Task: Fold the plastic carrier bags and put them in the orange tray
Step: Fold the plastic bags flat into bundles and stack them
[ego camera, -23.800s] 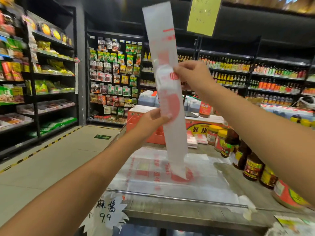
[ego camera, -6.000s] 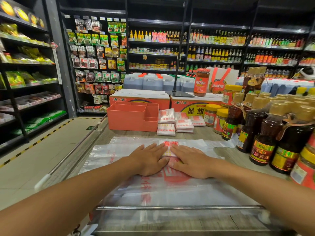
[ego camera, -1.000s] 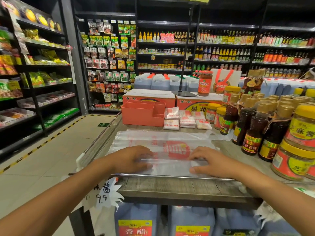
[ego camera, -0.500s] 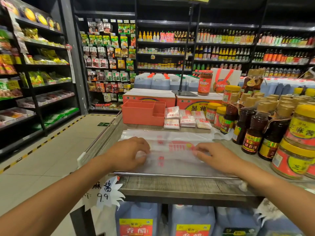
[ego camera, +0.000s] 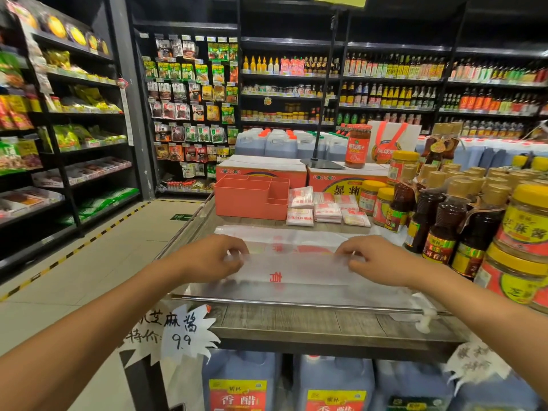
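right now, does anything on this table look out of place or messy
Nothing spilled or damaged. The folded bags lie in uneven piles on the table right of the tray, not in it. The left hand and right hand pinch the bag being folded. A plastic scrap hangs over the front rail.

Bright, even light is coming from above, lighting the pale floor point(ego camera: 89, 277) and the wooden table point(ego camera: 326, 321) while the top of the shelves point(ego camera: 290, 41) is sinking into black; glare is streaking along the metal rail point(ego camera: 296, 304) and whitening the translucent plastic bag point(ego camera: 296, 287); the fingers of the left hand point(ego camera: 210, 256) and right hand point(ego camera: 379, 259) are smearing with motion blur; the wide lens is bowing the shelf uprights point(ego camera: 458, 48) at both edges; the far bottles point(ego camera: 385, 96) are reading soft.
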A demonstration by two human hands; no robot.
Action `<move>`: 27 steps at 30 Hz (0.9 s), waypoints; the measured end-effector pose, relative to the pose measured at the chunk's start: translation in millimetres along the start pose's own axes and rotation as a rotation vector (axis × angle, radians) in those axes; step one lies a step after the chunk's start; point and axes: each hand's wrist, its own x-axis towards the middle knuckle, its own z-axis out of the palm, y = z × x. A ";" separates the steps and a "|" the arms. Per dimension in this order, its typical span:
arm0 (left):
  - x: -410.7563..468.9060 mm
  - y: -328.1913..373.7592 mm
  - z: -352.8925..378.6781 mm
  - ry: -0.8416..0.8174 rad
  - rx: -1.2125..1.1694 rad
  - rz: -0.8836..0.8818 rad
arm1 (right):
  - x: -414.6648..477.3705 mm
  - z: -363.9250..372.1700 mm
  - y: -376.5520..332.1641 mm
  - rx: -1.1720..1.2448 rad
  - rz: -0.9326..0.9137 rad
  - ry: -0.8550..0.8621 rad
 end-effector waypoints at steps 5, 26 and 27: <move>0.0 -1.2 -2.5 0.078 0.061 -0.123 | 12.6 3.7 3.5 -0.043 0.087 0.017; 16.4 29.2 39.4 -0.442 0.147 0.000 | 19.3 -13.4 16.5 -0.131 0.256 -0.244; 15.4 29.3 38.6 -0.450 0.145 0.009 | 16.4 -21.7 20.2 -0.129 0.269 -0.267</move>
